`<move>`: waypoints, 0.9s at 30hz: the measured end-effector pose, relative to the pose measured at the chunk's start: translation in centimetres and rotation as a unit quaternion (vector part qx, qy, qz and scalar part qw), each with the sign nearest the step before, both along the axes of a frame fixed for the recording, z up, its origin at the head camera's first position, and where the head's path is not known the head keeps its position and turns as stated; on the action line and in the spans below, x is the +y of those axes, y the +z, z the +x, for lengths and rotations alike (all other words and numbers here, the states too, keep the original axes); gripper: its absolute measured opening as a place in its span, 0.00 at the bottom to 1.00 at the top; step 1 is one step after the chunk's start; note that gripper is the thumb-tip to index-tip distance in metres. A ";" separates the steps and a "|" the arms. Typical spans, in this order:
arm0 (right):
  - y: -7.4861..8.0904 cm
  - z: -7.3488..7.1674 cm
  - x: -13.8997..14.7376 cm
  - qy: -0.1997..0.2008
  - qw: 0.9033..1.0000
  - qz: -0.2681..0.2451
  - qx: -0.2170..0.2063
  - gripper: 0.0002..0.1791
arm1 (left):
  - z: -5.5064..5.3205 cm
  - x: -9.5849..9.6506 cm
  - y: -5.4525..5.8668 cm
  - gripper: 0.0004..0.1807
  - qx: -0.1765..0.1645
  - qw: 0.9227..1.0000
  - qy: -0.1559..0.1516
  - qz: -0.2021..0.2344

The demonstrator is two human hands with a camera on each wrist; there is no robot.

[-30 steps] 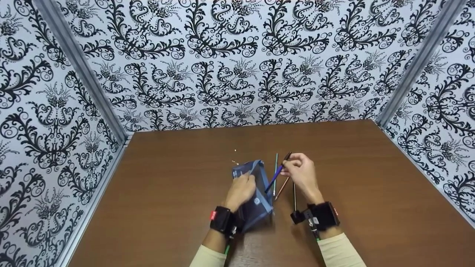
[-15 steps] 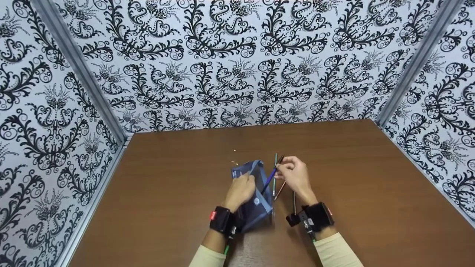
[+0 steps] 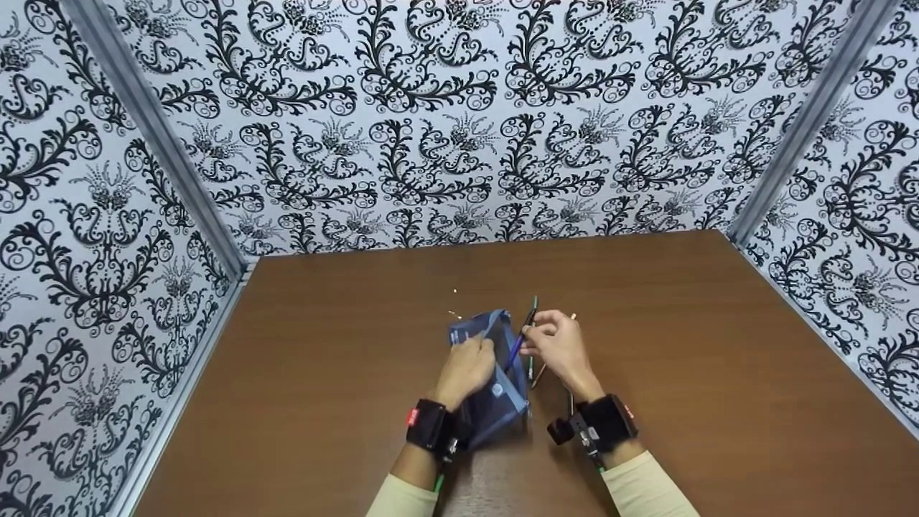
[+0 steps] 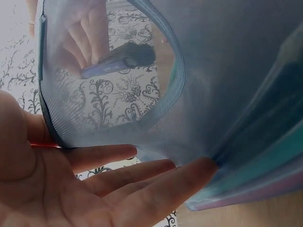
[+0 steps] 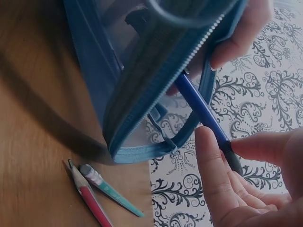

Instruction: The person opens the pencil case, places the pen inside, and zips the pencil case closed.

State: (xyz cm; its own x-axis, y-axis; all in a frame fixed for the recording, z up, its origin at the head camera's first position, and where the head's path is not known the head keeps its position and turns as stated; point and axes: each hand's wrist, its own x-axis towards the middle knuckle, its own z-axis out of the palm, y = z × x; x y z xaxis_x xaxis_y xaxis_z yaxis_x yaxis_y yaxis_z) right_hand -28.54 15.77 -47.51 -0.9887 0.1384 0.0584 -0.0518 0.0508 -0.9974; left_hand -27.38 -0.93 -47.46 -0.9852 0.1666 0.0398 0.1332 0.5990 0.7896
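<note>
My left hand [image 3: 467, 370] grips the upper edge of a blue mesh zip pouch [image 3: 500, 413], its mouth turned to the right. In the left wrist view the thumb and fingers [image 4: 151, 189] lie on either side of the mesh. My right hand [image 3: 563, 352] pinches a blue pen [image 5: 203, 106] by its dark end between thumb and fingertips. The pen's other end passes through the unzipped mouth into the pouch. Beneath that hand, a teal pencil with an eraser [image 5: 113, 194] and a sharpened red pencil [image 5: 92, 203] lie on the table, just outside the pouch.
Another thin dark stick [image 3: 571, 402] lies by the right wrist, partly hidden by the strapped-on camera. Tiny pale specks dot the brown table [image 3: 344, 345] beyond the pouch. Patterned black-and-white walls [image 3: 459, 143] enclose the table at the back and sides.
My right hand has shifted left and slightly toward me, sliding the pen further into the pouch. The left hand and pouch have stayed in place.
</note>
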 end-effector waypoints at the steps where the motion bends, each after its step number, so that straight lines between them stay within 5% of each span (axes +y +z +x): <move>1: -0.1 0.0 -0.1 0.002 1.000 0.000 0.000 0.15 | 0.0 0.0 0.0 0.26 0.000 1.000 0.000 0.000; 15: -0.6 0.2 -0.4 0.090 0.994 0.061 -0.015 0.18 | 0.0 -0.1 0.0 0.27 -0.010 1.000 0.000 0.003; 27: -0.1 0.1 0.4 0.096 0.991 0.096 0.002 0.11 | -0.2 0.0 0.0 0.26 0.009 1.000 0.007 -0.004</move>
